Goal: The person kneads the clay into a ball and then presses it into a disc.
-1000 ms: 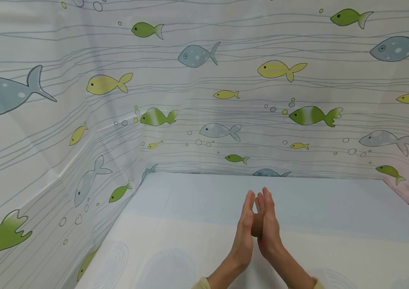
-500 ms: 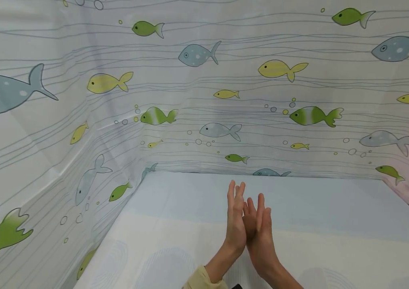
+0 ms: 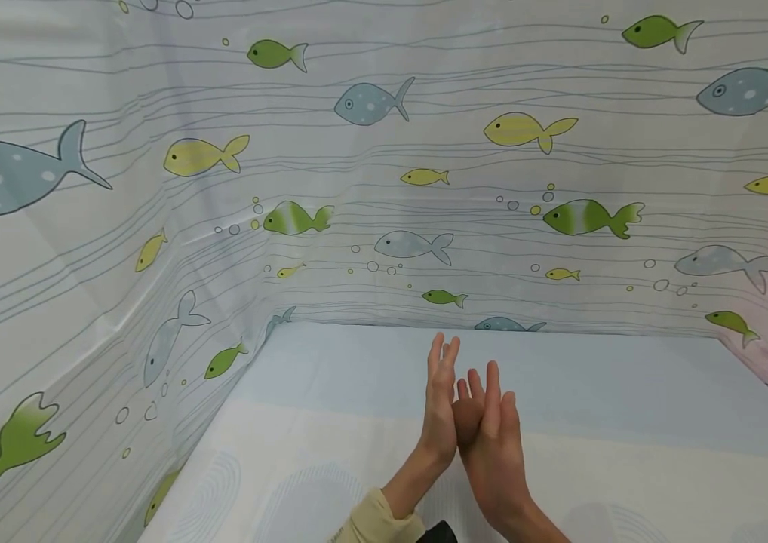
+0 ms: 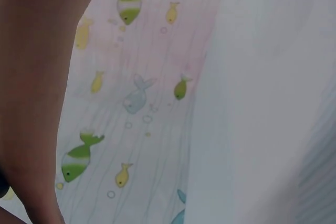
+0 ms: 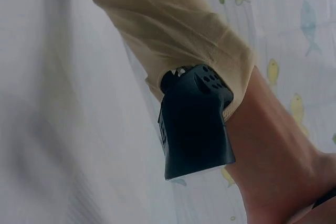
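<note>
Between the two palms sits a brown ball (image 3: 468,421), smooth and rounded, over the bed-like surface in the head view. My left hand (image 3: 440,413) presses it from the left, fingers straight and pointing away from me. From the other side my right hand (image 3: 498,461) presses it, its palm turned partly up and its fingers extended. The left fingertips reach farther forward than the right ones. The ball is hidden in both wrist views. A bare forearm (image 4: 34,93) fills the left edge of the left wrist view.
The pale blue and white surface (image 3: 330,392) lies under the hands. Fish-printed curtains (image 3: 343,158) enclose it at the back and sides. A black wrist camera (image 5: 197,127) sits by a beige sleeve (image 5: 173,24) in the right wrist view.
The hands have slid against each other: the left went forward and left, the right turned palm upward. The ball between them shifted slightly left and shows more.
</note>
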